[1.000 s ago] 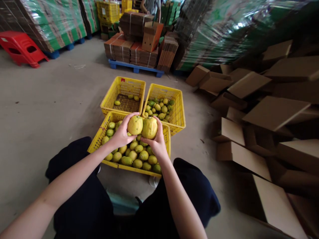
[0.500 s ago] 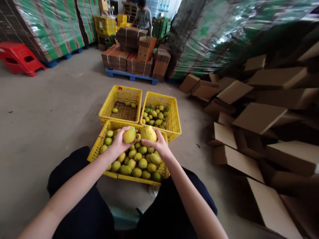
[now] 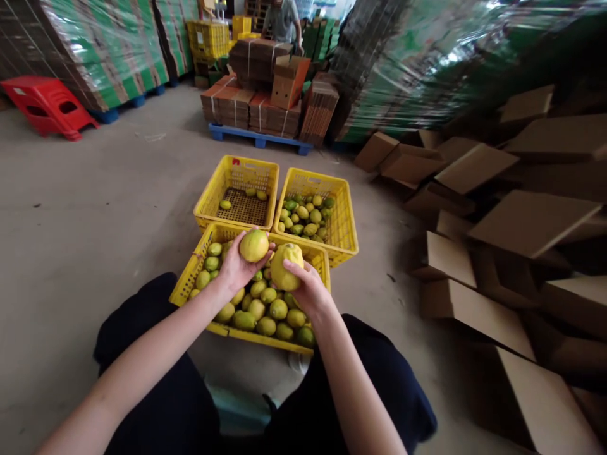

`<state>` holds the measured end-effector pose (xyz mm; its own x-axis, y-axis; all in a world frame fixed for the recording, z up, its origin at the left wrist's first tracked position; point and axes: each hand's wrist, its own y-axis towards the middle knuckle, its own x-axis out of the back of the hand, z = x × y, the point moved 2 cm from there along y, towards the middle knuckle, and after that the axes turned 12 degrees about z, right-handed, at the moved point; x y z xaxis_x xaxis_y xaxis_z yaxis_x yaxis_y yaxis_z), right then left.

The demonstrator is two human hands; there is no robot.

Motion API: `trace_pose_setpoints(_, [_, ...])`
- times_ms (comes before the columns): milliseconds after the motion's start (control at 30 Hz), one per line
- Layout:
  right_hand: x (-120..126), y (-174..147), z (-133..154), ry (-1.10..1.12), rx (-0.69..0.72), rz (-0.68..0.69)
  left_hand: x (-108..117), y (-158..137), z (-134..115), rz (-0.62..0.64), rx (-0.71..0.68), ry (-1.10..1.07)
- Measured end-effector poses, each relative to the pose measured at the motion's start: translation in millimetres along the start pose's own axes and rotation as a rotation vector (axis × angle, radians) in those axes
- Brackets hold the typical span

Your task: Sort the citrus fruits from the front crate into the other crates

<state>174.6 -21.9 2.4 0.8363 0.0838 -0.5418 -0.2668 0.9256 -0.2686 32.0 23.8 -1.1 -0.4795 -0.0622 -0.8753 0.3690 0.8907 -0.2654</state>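
My left hand (image 3: 236, 268) is closed around a yellow-green lemon (image 3: 254, 245), the fruit resting on its fingers. In my right hand (image 3: 308, 287) is a larger, knobbly yellow lemon (image 3: 286, 266), gripped with the thumb on its near side. Both hands are held above a yellow plastic crate (image 3: 190, 278) full of green and yellow lemons (image 3: 257, 308). Behind it on the left stands a second yellow crate (image 3: 202, 205) with a few lemons on its bottom. A third yellow crate (image 3: 344, 234), behind on the right, holds several smaller lemons (image 3: 308, 215).
Loose cardboard boxes (image 3: 493, 303) are heaped on the right. A blue pallet (image 3: 260, 139) with bundled cartons (image 3: 237, 104) stands ahead, a person (image 3: 283, 25) behind it. At left are a red stool (image 3: 50, 107) and wrapped green stacks (image 3: 109, 50).
My left hand has raised its lemon slightly and turned it. The lemon in my right hand has been rotated and brought lower and nearer. The whole view has shifted a little.
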Motion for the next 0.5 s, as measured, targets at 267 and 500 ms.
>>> trace_pose_setpoints(267, [4.9, 3.9, 2.3, 0.109, 0.054, 0.003, 0.0, -4.4, -10.6, 0.091, 0.011, -0.131])
trace_pose_setpoints(500, [3.4, 19.7, -6.9, 0.183, 0.113, -0.108, 1.7, 6.0, -14.6, 0.126, -0.159, -0.015])
